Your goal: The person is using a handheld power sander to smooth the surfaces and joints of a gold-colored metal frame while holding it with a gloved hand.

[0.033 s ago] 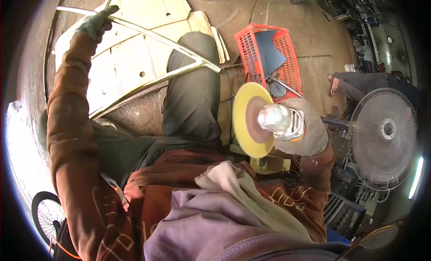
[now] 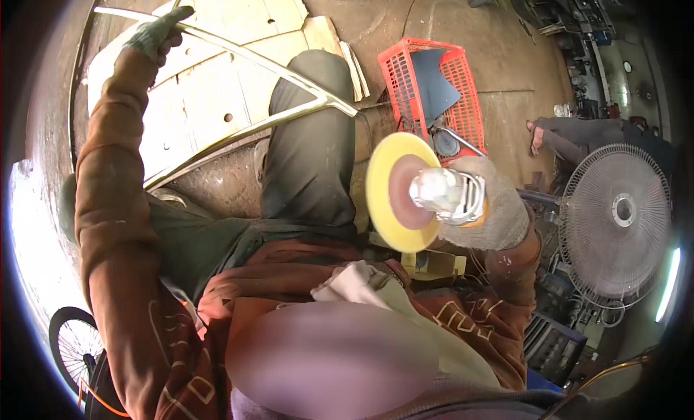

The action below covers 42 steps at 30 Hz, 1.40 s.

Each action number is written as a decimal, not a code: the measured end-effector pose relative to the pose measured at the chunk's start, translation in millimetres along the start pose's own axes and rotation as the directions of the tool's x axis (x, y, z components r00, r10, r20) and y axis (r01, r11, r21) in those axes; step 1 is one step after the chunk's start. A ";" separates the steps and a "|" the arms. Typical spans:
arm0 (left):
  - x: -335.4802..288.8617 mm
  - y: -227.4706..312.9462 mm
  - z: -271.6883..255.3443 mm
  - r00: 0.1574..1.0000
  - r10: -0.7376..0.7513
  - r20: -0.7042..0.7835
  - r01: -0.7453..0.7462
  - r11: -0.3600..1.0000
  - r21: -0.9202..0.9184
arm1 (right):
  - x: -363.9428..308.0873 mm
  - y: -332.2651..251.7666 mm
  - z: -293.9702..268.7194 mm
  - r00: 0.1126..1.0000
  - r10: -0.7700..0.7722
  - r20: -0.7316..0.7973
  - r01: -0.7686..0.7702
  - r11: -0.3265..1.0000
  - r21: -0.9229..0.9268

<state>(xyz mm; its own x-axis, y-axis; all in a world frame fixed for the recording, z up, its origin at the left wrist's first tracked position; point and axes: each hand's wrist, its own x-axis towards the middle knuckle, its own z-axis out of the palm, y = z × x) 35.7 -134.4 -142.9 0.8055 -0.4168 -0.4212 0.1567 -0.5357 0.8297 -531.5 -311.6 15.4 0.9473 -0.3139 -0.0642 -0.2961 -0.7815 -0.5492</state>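
My left hand [image 2: 155, 35], in a knitted work glove with dark fingertips, is closed round a thin metal tube frame [image 2: 329, 102] at the upper left. The frame's tubes meet in a fork that rests across my raised knee. At the right, my gloved right hand [image 2: 499, 210] grips an angle grinder [image 2: 442, 194] by its body. Its silvery head points left and carries a round yellow disc [image 2: 383, 210] with a reddish-brown middle. The disc is tilted and apart from the frame. The grinder's rear is hidden by my hand.
Flattened cardboard [image 2: 210, 102] covers the floor at the upper left. A red plastic basket [image 2: 473, 95] holds a blue-grey sheet [image 2: 434, 80]. A large fan [image 2: 614, 225] stands at the right, near another person's leg [image 2: 571, 134]. A spoked wheel [image 2: 76, 344] is at the lower left.
The grinder has shifted slightly left, and its disc shows a little more of its face. My left hand and the frame have barely moved.
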 end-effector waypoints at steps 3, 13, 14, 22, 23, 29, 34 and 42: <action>12.0 -8.4 5.5 0.998 -0.003 0.068 0.001 1.000 0.018 | 25.9 -20.0 -8.1 0.991 0.012 0.135 0.011 0.987 -0.163; 53.9 -31.9 4.5 0.985 -0.130 0.117 0.112 0.983 0.147 | 77.7 -38.4 -10.2 0.958 -0.038 0.284 0.155 0.903 -0.401; 55.1 -31.9 3.0 0.980 -0.142 0.141 0.119 0.979 0.165 | 78.9 -37.1 -8.9 0.959 -0.057 0.279 0.171 0.899 -0.403; 52.8 -31.3 7.5 0.990 -0.099 0.096 0.082 0.982 0.168 | 89.6 -39.8 -7.6 0.947 -0.034 0.320 0.175 0.888 -0.425; 52.1 -30.8 7.1 0.992 -0.089 0.085 0.074 0.983 0.165 | 91.6 -40.3 -8.3 0.942 -0.013 0.336 0.160 0.897 -0.413; 43.9 -25.5 7.1 1.000 -0.003 0.021 0.000 0.990 0.139 | 94.6 -30.6 -9.8 0.944 -0.092 0.318 0.220 0.892 -0.396; 35.6 -24.3 -0.3 0.998 0.044 -0.044 -0.039 0.993 0.109 | 107.9 -34.9 -11.4 0.954 -0.026 0.299 0.135 0.928 -0.347; 39.6 -22.0 0.0 0.990 0.103 -0.095 -0.101 0.995 0.029 | 91.2 7.3 -25.0 0.945 0.152 0.289 -0.102 0.979 -0.178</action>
<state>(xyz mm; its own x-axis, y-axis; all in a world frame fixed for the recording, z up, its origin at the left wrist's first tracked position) 64.2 -139.1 -177.8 0.8681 -0.3979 -0.2968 0.0582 -0.5122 0.8569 -450.4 -359.4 26.4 0.8858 -0.2590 -0.3851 -0.4086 -0.8286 -0.3827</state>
